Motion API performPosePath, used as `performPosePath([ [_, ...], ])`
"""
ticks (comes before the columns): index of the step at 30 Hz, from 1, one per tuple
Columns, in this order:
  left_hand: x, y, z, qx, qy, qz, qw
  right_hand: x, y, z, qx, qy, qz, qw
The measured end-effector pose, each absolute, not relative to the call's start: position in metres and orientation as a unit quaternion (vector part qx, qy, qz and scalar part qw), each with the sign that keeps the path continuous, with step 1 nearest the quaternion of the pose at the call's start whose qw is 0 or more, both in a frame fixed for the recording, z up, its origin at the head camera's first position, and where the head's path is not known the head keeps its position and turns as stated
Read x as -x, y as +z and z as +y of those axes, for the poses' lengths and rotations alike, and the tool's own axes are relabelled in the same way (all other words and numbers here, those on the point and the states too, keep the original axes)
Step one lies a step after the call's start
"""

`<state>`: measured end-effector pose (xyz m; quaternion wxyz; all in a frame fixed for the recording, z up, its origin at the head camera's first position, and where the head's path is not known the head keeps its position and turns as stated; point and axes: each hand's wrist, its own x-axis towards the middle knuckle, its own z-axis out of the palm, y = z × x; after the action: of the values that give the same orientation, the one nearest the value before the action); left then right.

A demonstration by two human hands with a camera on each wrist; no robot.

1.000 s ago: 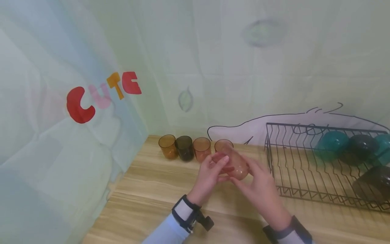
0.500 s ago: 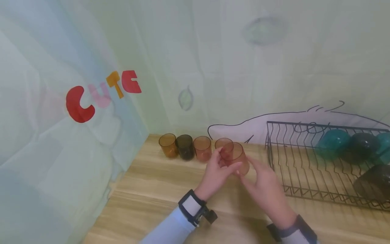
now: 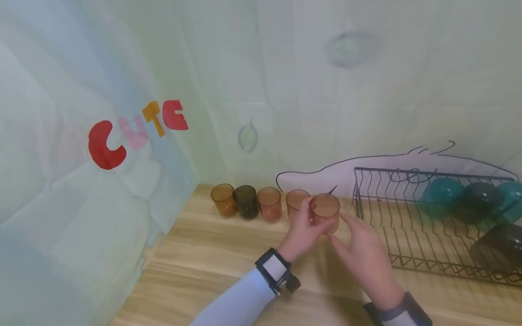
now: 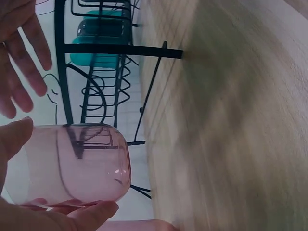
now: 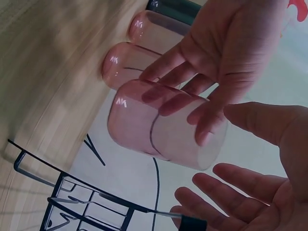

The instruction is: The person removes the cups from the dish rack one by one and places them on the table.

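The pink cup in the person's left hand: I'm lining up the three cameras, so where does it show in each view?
Head: the pink cup is at centre, upright, at the right end of the cup row.
Left wrist: lower left, lying sideways in the picture.
Right wrist: centre, tilted, with the left hand gripping it.
Shared landmark: the black wire rack, beside the cup in every view.

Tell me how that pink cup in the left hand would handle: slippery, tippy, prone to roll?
The pink cup looks smooth and glossy, so probably a bit slippery in the left hand. Thin, see-through walls suggest it is light. Its straight round sides would likely roll if laid down; upright, it seems fairly stable.
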<state>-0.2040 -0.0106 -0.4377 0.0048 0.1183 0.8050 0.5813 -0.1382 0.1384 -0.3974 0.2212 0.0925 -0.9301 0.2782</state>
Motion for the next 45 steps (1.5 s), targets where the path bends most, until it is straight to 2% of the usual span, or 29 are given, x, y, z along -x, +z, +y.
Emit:
performPosePath([
  [21,0.226,-0.464,0.015,-0.149,0.512,0.846,-0.024,0.142,-0.403,0.148,-0.076,0.27,-0.941,0.191],
  [32,0.227,-0.473,0.018,-0.121,0.491,0.862,-0.01,0.141,-0.405,0.149,-0.076,0.273,-0.943,0.175],
  [45,0.224,-0.476,0.026,-0.072,0.48,0.874,-0.001,0.141,-0.405,0.151,-0.085,0.278,-0.94,0.18],
])
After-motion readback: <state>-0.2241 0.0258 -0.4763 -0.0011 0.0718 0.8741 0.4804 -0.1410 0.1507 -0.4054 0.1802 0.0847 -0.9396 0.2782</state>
